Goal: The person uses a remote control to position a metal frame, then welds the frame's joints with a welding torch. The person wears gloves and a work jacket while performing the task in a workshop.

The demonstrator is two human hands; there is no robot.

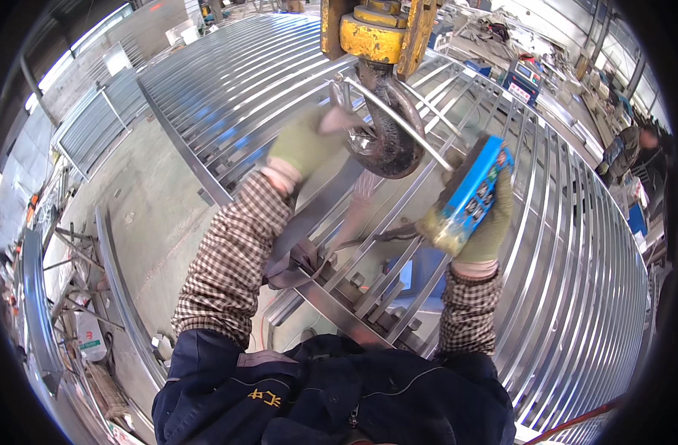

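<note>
My left hand (302,144), in a pale green glove, is closed at the left side of a dark crane hook (391,133). A greyish-pink lifting strap (342,120) shows at its fingers, blurred by motion. In my gloved right hand (491,222) is a blue crane remote control (469,185) with dark buttons, held upright to the right of the hook. The hook hangs from a worn yellow block (372,37). A thin pale rod (398,115) slants across the front of the hook toward the remote.
Long shiny metal frames of parallel bars (576,245) spread below and to the right, with another (227,81) at the far left. A co-worker (628,148) stands at the right. Metal lengths (116,282) and a white sack (90,334) lie at the left.
</note>
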